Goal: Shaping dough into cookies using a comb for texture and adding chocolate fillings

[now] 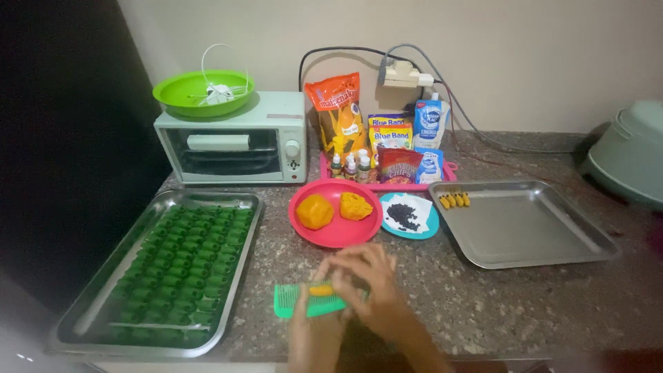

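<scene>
Two hands work at a green comb [304, 302]: the left hand [314, 324] grips it, the right hand [362, 283] presses an orange dough piece [321, 291] on it, fingers seemingly pinched. Beyond the comb sits a pink plate [336, 235] of dough; farther off, a toaster oven [231, 138].

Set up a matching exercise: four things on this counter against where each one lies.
Things:
1. green dough pieces
2. orange dough balls
3. dark chips
4. green comb

Places:
A. on the pink plate
B. in the hands
C. on the left metal tray
D. on the small teal plate

Pairs: 1-C, 2-A, 3-D, 4-B
</scene>
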